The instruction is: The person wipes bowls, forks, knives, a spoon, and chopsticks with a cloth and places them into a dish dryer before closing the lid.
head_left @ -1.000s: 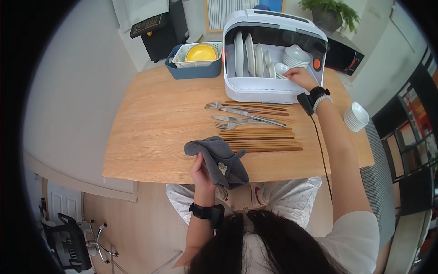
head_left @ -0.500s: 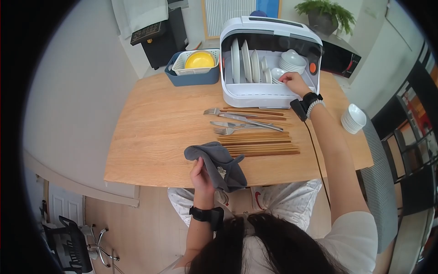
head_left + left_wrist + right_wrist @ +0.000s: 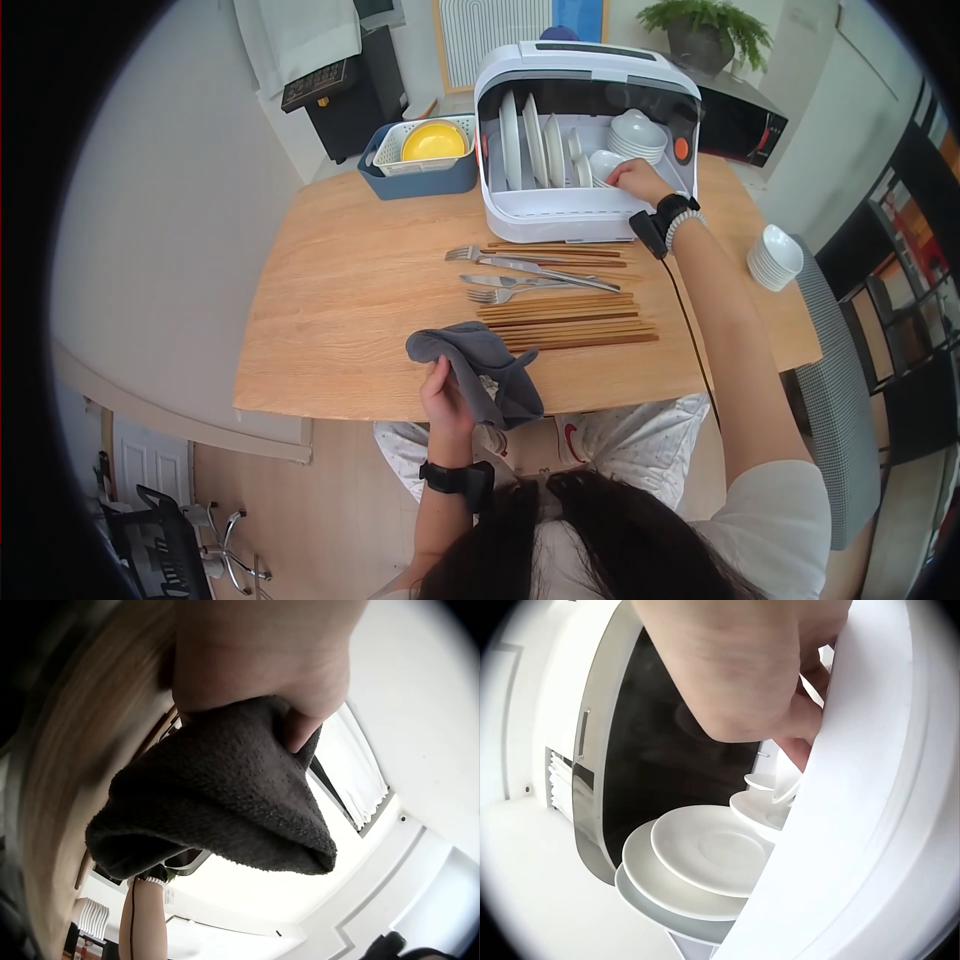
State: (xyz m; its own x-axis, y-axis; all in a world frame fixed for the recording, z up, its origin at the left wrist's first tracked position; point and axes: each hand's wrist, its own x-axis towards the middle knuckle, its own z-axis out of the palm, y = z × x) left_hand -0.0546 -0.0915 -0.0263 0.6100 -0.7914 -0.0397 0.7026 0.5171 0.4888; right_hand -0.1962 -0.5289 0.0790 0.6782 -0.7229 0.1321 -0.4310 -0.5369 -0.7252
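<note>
My left hand (image 3: 446,402) grips a dark grey cloth (image 3: 482,360) over the front edge of the table. In the left wrist view the cloth (image 3: 217,787) hangs in folds from the fingers, the thumb tucked into it. My right hand (image 3: 642,181) reaches over the front wall of a white dish cabinet (image 3: 560,215) with a raised dark lid. Its thumb and fingers pinch a small white bowl (image 3: 604,162) beside the upright plates (image 3: 535,140). In the right wrist view the cabinet's wall partly hides the fingertips.
Chopsticks (image 3: 570,325), forks and knives (image 3: 540,283) lie before the cabinet. More white bowls (image 3: 636,135) stack inside it. Another bowl stack (image 3: 775,258) stands at the right table edge. A blue basin (image 3: 420,183) holding a yellow bowl (image 3: 434,141) is left. A cable runs along the right arm.
The head view has shifted slightly, so the table appears lower. The right hand stays at the small bowls inside the cabinet, and the left hand keeps hold of the cloth.
</note>
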